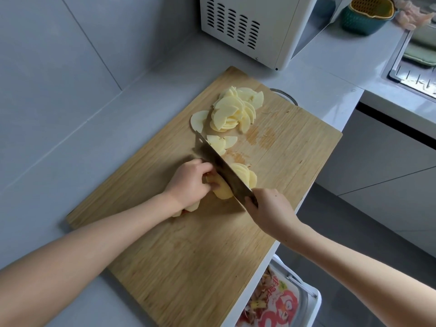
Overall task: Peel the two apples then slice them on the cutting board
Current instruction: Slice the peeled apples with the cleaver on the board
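The cutting board point(188, 256) is pale wood with a fine straight grain, matt, with darker scuffed patches near its middle. The knife point(219, 168) has a broad metal blade, dull grey with a soft sheen. The apple slices point(231, 112) show smooth, moist, creamy faces; the apple piece point(223, 191) at the blade has the same bare flesh. The counter point(70, 161) is smooth light grey with a faint gloss, and the wall point(47, 55) on the left is matt grey tile. The far microwave point(247, 27) has a white painted, slotted case. The basket point(363, 22) at far right is perforated plastic. The sink point(415, 82) is brushed metal. The bag point(278, 303) at near right is shiny printed plastic.
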The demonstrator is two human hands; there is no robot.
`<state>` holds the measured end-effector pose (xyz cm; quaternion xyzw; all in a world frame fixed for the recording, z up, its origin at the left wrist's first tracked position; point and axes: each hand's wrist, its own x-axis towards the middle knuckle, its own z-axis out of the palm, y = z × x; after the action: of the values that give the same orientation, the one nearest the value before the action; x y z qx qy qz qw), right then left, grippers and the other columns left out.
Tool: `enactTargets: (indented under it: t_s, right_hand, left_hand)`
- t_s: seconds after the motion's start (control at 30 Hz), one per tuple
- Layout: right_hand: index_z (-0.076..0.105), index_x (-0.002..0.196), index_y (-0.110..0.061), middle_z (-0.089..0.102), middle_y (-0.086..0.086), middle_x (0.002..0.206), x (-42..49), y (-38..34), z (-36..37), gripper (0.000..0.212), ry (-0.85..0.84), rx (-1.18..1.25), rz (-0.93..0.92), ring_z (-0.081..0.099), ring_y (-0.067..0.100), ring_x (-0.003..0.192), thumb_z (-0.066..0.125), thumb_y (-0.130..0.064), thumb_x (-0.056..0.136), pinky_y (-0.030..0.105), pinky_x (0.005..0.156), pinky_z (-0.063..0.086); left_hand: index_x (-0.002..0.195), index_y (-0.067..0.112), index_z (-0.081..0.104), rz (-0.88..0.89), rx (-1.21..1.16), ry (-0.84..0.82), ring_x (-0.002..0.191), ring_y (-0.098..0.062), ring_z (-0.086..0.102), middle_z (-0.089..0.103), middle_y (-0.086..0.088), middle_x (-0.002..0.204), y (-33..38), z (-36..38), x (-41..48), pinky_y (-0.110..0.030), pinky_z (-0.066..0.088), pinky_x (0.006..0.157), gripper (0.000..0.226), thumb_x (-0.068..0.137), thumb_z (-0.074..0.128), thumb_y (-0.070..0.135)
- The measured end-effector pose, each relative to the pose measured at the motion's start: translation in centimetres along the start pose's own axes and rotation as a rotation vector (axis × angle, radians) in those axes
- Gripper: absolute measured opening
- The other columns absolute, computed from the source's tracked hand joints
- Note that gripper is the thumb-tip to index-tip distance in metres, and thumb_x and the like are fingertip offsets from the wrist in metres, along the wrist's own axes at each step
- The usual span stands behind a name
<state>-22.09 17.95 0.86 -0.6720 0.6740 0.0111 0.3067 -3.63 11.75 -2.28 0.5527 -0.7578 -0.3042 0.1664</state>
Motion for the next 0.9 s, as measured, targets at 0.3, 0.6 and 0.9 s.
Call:
enactTargets:
  t_s: [0.3,0.6,0.9]
  right_hand:
    - [0.036,0.061,-0.023,0.041,-0.006,0.054,-2.7,0.1,-1.9,0.035,0.057,-0.054,-0.040,0.035,0.009,0.045,0.038,-0.023,0.096,0.020,0.043,0.024]
    - [0.055,0.076,-0.013,0.050,0.001,0.063,-1.1,-0.3,-1.9,0.027,-0.026,-0.050,-0.012,0.044,0.012,0.051,0.038,-0.021,0.096,0.024,0.048,0.035]
    - [0.047,0.070,-0.020,0.045,-0.005,0.059,0.6,-0.5,0.1,0.029,-0.037,-0.036,-0.019,0.041,0.008,0.049,0.040,-0.024,0.098,0.018,0.044,0.030]
  left_hand:
    - [0.091,0.007,0.074,0.224,0.130,-0.004,0.091,-0.029,0.064,0.069,-0.010,0.100,-0.2,-0.2,-0.7,-0.031,0.048,0.081,0.014,0.078,0.075,0.009]
    - [0.082,0.001,0.074,0.287,0.100,0.000,0.079,-0.032,0.065,0.069,-0.013,0.087,-0.1,-0.3,-0.6,-0.034,0.052,0.076,0.011,0.071,0.078,0.000]
    - [0.073,-0.002,0.070,0.326,0.106,0.023,0.073,-0.031,0.062,0.064,-0.012,0.074,-0.3,-0.2,-0.8,-0.039,0.053,0.065,0.007,0.071,0.077,-0.001]
